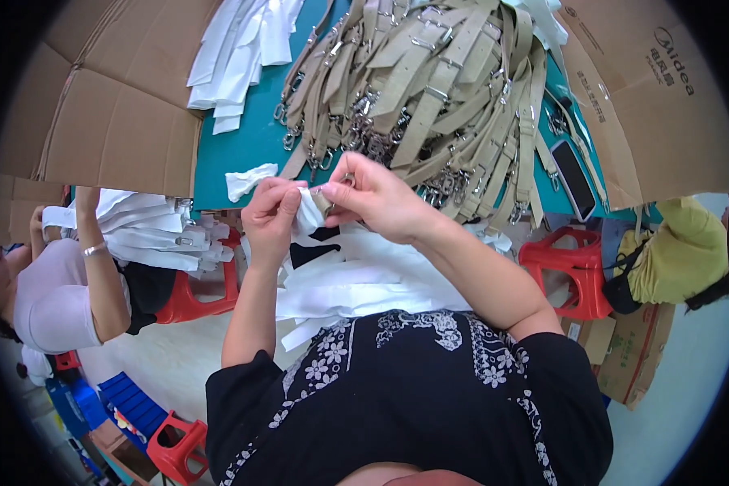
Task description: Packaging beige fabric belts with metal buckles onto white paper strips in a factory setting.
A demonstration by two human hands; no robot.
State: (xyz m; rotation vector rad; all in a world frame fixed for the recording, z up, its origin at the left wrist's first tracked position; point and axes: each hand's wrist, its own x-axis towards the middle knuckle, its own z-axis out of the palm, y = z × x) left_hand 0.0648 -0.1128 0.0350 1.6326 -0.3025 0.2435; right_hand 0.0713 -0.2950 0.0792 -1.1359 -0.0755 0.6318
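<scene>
Close together at the near edge of the green table, both my hands work on one khaki strap end [324, 201] partly covered in white wrapping. My left hand [271, 209] pinches the white wrapping [309, 215] between thumb and fingers. From the other side, my right hand [373, 197] grips the strap end, and a bit of metal shows at its fingertips. How far the strap runs on inside the wrapping is hidden. Just beyond my hands lies a big heap of khaki straps [429, 89] with metal buckles and snap hooks. A crumpled white piece [249, 181] rests left of them.
White wrapped strips [239, 61] lie at the far left of the green table [219, 154], and more white strips [364, 283] cover my lap. A phone [573, 180] sits at the right. Cardboard boxes [121, 113] flank the table. Co-workers sit on both sides near red stools [565, 271].
</scene>
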